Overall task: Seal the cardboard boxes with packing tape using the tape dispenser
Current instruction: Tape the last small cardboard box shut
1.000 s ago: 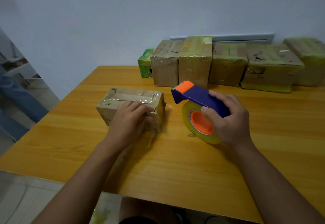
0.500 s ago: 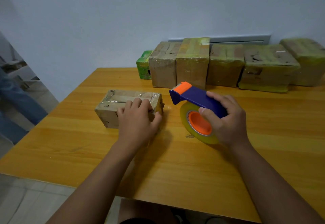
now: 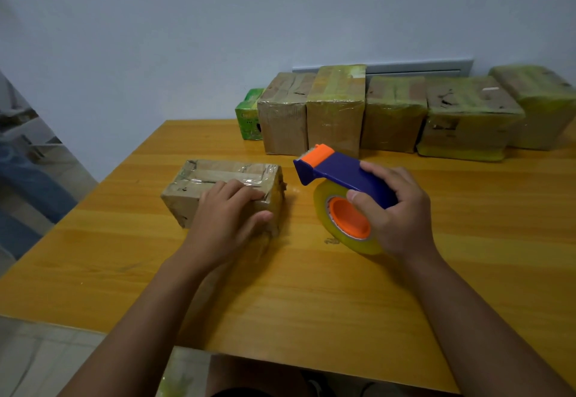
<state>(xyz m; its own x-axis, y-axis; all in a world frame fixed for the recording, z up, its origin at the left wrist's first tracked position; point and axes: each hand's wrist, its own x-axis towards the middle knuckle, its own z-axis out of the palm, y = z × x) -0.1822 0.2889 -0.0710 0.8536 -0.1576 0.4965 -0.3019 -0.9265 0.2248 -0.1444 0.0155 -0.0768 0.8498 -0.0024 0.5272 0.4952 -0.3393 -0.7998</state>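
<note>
While left hand lies flat-fingered on the taped cardboard box at table centre-left, right hand grips tape dispenser at its 3 o'clock, roll touching the table.

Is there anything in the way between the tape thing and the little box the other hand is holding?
Nothing visible. Only bare table lies between the tape dispenser in the right hand and the small box. The left hand covers the box's near right part.
</note>
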